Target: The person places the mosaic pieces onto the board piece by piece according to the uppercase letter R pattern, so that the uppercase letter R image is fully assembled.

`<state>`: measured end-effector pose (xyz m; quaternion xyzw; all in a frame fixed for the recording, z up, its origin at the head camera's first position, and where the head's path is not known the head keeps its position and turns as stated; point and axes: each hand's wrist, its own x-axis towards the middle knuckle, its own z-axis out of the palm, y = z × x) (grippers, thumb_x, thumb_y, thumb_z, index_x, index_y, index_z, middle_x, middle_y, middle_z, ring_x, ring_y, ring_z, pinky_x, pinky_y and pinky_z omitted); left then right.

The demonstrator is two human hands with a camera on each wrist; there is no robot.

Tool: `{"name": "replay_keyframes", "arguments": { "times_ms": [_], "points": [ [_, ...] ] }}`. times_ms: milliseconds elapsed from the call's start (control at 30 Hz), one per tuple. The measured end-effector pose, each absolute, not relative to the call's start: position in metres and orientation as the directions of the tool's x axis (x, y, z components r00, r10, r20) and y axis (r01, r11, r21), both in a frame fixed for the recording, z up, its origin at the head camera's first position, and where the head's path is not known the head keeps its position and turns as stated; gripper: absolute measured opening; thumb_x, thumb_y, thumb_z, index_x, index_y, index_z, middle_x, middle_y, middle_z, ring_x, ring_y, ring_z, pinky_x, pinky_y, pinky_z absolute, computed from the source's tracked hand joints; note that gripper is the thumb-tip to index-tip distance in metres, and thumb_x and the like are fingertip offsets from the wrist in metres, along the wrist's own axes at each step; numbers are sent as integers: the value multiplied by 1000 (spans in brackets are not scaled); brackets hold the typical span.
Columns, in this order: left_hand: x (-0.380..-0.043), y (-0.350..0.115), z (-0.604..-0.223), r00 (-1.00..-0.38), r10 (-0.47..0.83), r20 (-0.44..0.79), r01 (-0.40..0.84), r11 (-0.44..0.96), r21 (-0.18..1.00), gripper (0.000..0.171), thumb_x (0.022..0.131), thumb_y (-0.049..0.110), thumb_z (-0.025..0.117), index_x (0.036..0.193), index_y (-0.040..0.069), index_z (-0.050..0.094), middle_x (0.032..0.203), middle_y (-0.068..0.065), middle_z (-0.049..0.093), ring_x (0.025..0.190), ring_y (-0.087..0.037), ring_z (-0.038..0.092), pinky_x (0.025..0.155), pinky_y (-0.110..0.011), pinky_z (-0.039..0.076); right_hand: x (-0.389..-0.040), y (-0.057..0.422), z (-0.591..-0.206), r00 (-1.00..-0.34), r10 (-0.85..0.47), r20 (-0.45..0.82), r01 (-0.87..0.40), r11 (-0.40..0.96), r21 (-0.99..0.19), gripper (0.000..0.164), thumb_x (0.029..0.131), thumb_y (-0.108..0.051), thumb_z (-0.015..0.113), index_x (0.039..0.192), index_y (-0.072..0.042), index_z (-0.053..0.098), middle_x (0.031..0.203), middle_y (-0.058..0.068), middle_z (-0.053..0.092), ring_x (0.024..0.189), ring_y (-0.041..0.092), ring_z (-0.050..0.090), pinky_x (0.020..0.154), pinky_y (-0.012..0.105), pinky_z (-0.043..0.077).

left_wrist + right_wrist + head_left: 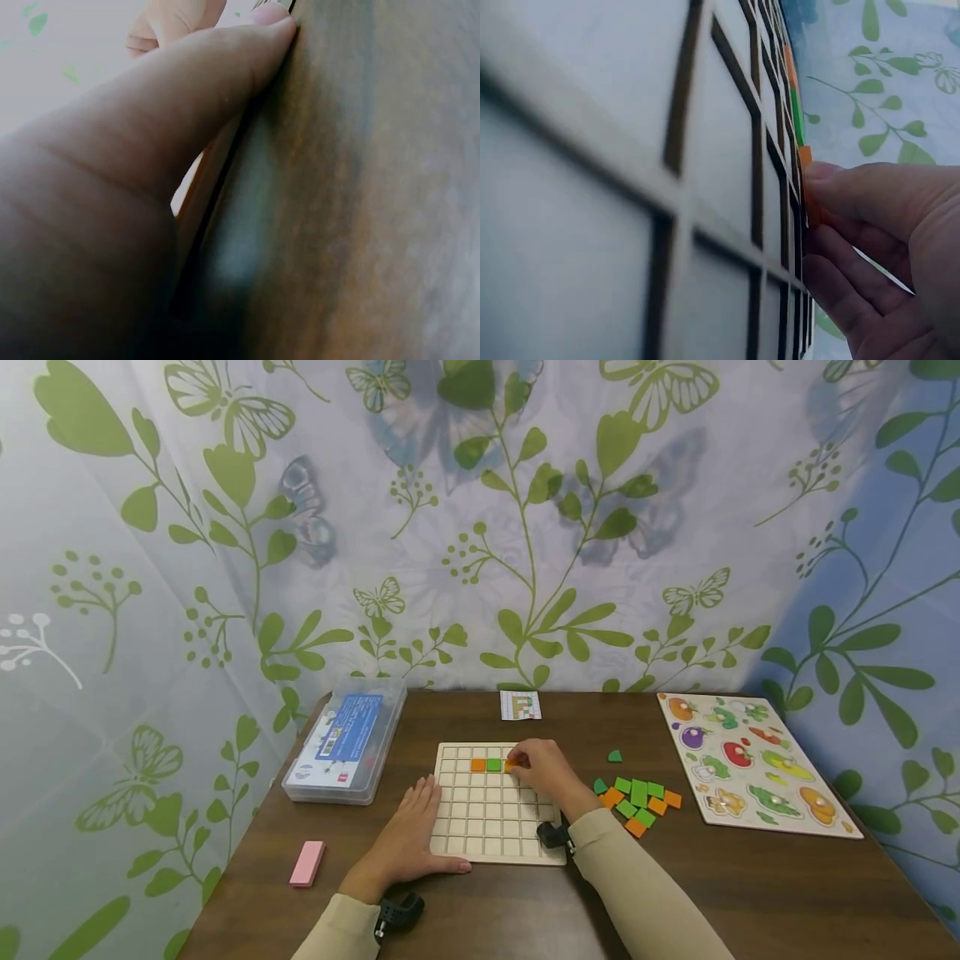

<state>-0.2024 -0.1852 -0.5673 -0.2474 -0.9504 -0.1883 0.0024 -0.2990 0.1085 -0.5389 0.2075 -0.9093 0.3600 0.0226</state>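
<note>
A wooden grid board (497, 833) lies on the table. In its second row from the far side, an orange square tile (477, 765) and a green square tile (493, 765) sit side by side. My right hand (546, 770) pinches another orange tile (807, 169) between thumb and fingers, just right of the green one; the tile looks tilted in the right wrist view. My left hand (408, 835) rests at the board's left side with straight fingers, its thumb stretched along the near edge. In the left wrist view that thumb (202, 71) lies against the board's edge.
Several loose green and orange tiles (638, 793) lie right of the board. Further right is a vegetable puzzle board (718, 762). A clear plastic box (347, 739) and a pink block (307, 863) are at the left. A small picture card (521, 705) lies behind.
</note>
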Motion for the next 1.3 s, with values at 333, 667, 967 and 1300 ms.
{"name": "replay_keyframes", "arguments": {
  "times_ms": [333,667,967,1300],
  "points": [
    [-201,-185,-563,-877,470,100,472,801,369,142,73,90,68,162,-10,21,169,-29,15,157,-43,12,125,-54,14,-296,101,-537,-919,-335,207,-387,672,-632,14,91,-3,83,103,-9,81,98,-1,74,89,17,68,80,35,59],
    [-199,-184,-561,-877,472,91,470,801,372,141,74,89,69,162,-11,21,169,-30,15,157,-43,13,125,-54,15,-293,100,-538,-935,-291,202,-351,678,-646,15,89,-6,85,103,-11,84,94,-2,74,85,17,67,78,37,58],
    [-200,-183,-562,-881,466,86,462,804,375,142,73,89,69,162,-10,23,169,-29,16,157,-43,13,124,-55,15,-291,101,-536,-938,-293,188,-341,672,-658,20,91,-6,84,110,-9,82,94,-1,73,85,16,63,77,37,57],
    [-201,-184,-561,-888,455,62,443,813,377,143,72,91,67,163,-9,21,170,-27,14,158,-40,10,125,-54,14,-289,113,-526,-941,-277,192,-331,650,-684,23,93,-7,83,116,-3,80,108,7,75,96,25,69,83,42,59]
  ]
}}
